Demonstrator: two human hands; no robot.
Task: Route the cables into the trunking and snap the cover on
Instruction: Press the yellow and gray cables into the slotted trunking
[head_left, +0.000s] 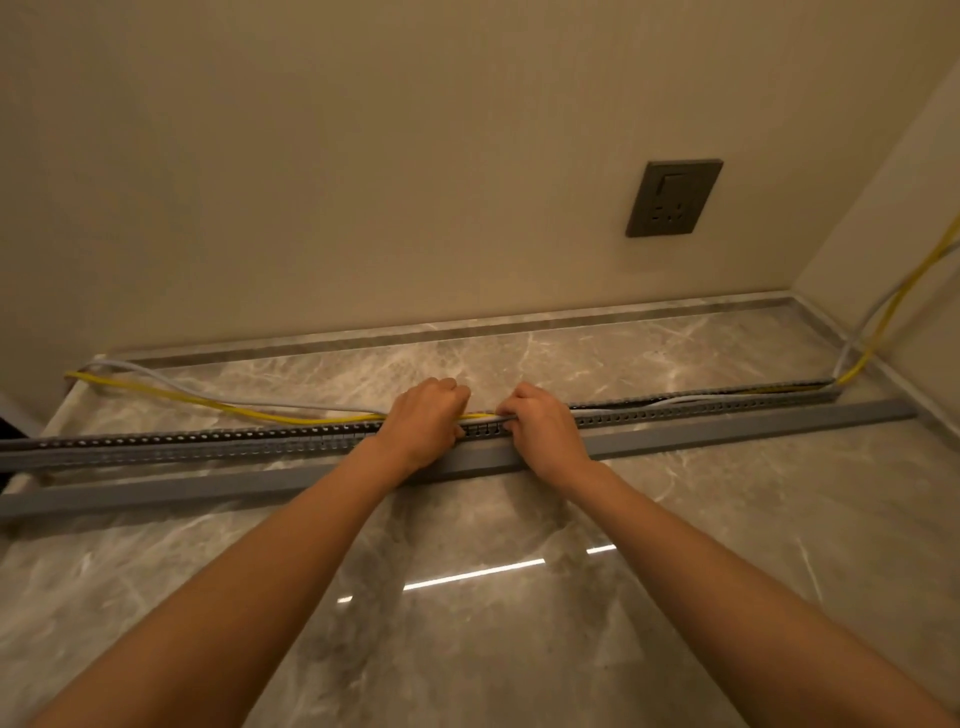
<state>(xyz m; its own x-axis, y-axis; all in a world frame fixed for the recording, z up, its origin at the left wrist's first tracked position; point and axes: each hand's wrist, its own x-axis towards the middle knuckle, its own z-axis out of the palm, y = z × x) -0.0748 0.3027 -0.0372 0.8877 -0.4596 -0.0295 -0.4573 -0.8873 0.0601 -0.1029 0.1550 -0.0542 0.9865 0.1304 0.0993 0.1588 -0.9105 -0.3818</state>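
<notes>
A long grey slotted trunking (208, 441) lies across the marble floor, open on top. Its grey cover (727, 434) lies flat just in front of it, apart. A yellow cable (208, 402) and a grey cable (218, 400) run loose behind the trunking's left half and lie inside it on the right half. My left hand (428, 415) and my right hand (540, 426) sit side by side at the trunking's middle, fingers curled over the cables at its top edge. The fingertips are hidden.
A beige wall stands behind with a dark socket plate (674, 197). A marble skirting (467, 325) runs along the wall's foot. At the right corner both cables climb the side wall (893, 306). Glossy marble floor (467, 623) lies in front.
</notes>
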